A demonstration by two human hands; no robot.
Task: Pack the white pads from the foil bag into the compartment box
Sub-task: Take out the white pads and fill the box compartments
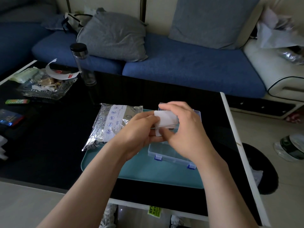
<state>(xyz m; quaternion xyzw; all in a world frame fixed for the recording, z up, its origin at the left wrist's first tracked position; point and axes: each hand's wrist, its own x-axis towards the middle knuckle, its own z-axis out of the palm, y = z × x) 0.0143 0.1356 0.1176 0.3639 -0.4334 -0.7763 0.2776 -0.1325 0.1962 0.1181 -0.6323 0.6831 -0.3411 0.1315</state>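
The left hand and right hand are pinching white pads over the compartment box. A loosening grip is likely risking pads scattering onto the tray.

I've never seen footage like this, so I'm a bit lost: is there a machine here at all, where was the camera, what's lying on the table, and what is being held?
There is no machine here: these are a person's two bare hands. The single picture comes from a camera worn on the person's head, looking forward and down. The left hand and right hand together hold white pads above a clear compartment box with blue latches. The box sits on a teal tray on a black table. A foil bag lies partly on the tray's left side. Farther back stand a clear bottle and a glass dish of snacks.
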